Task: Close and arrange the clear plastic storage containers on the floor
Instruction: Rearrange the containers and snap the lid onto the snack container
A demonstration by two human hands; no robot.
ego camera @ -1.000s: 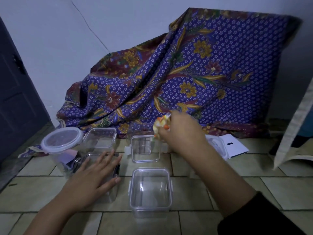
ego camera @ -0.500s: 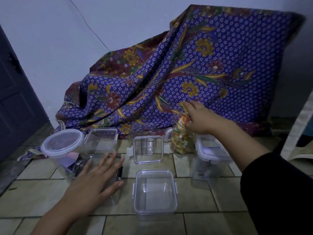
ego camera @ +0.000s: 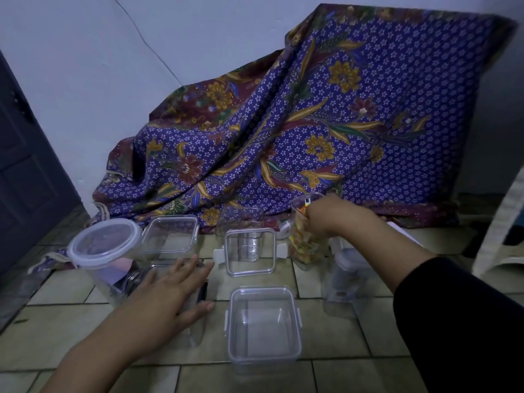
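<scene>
Several clear plastic containers stand on the tiled floor. My right hand point(ego camera: 329, 219) grips the upper side of a tall container of colourful snacks point(ego camera: 304, 246), which rests on the floor. My left hand point(ego camera: 173, 293) lies flat with fingers spread on the lid of a container point(ego camera: 195, 333) holding dark items. In front sits an empty square container point(ego camera: 263, 327) with its lid on. Behind it lies a square lid point(ego camera: 249, 251) with its flaps out. A round-lidded container point(ego camera: 105, 242) and a square one point(ego camera: 170, 234) stand at the left. Another lidded container point(ego camera: 344, 282) stands under my right forearm.
A purple floral batik cloth point(ego camera: 312, 123) drapes over something against the white wall, its hem reaching the floor just behind the containers. A dark door point(ego camera: 25, 165) is at the left. A white plastic stool leg point(ego camera: 499, 231) stands at the right.
My right hand brought the snack container from mid-air to the right and down onto the floor, and has slid from its top to its side. My left hand stayed on its lid.
</scene>
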